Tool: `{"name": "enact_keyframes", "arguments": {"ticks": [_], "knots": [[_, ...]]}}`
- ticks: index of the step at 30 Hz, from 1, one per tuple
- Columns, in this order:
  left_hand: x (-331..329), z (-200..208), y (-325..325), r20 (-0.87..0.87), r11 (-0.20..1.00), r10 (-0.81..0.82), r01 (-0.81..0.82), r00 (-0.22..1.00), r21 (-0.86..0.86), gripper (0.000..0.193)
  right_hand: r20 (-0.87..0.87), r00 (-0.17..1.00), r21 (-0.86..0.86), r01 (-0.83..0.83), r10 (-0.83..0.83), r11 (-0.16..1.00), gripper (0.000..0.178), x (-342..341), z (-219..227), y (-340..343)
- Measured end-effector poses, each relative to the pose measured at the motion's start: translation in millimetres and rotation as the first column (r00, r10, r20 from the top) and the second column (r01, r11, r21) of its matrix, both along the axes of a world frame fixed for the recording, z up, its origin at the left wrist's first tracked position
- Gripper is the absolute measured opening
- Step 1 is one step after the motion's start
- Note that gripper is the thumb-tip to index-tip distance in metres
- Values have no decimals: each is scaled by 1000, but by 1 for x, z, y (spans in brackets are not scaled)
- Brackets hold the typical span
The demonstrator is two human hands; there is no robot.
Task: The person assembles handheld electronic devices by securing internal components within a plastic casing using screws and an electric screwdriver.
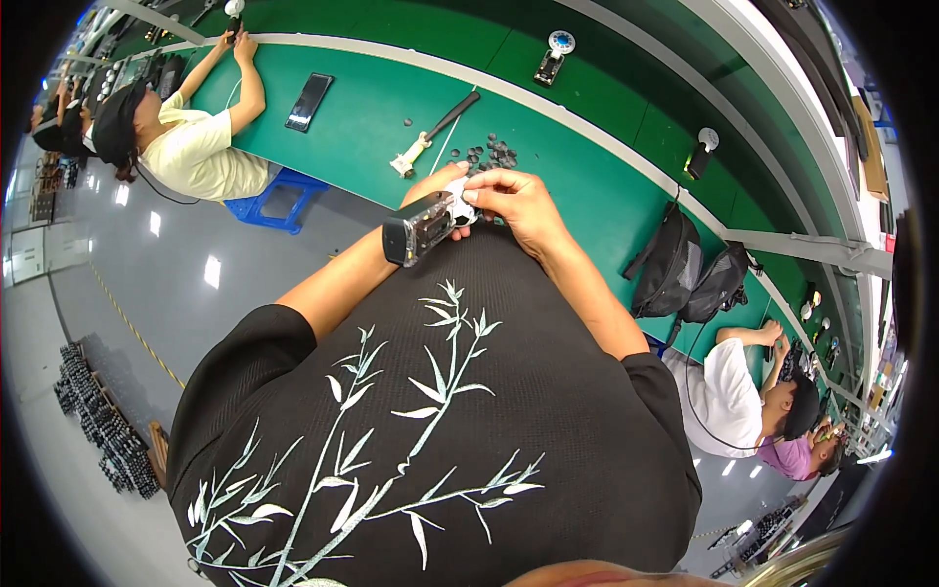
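Note:
My left hand [437,186] and my right hand [515,203] meet close to my chest, at the near edge of a green workbench [372,108]. Together they hold a small white part [460,208], pinched between the fingers of both hands. A black device with a strap [419,229] sits on my left wrist. Just beyond my hands lies a heap of several small dark round parts [491,154]. A tool with a pale head and black handle [432,135] rests on the bench to the left of that heap.
A black phone [309,101] lies on the bench further left. One person [186,137] sits working at the left, others [753,401] at the right. Two black bags [690,274] hang at the bench edge. A blue stool [277,203] and stacked dark parts [103,421] stand on the floor.

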State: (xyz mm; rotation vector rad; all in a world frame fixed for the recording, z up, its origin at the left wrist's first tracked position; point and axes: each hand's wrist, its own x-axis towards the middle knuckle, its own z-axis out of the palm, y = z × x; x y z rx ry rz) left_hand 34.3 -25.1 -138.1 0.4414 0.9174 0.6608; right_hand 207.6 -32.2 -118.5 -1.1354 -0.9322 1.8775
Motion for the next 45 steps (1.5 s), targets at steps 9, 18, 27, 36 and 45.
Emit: {"name": "enact_keyframes", "arguments": {"ticks": [9,18,27,36,45], "knots": [[0,-9,-1,141,1000,5,-8,990,24,32,-62,998,36,-13,16,999,19,0,-12,1],[0,5,0,-21,998,-42,43,999,46,37,-18,996,4,-83,83,997,23,-4,-4,-3],[0,6,-5,11,982,-98,95,995,161,54,-201,966,-104,-187,164,977,25,3,-18,2],[-3,18,14,-296,615,-159,329,942,717,74,79,991,416,67,-109,907,28,-4,1,-7],[7,20,5,281,991,-133,121,950,63,68,-108,910,-137,386,-401,913,31,22,-52,15]]}}
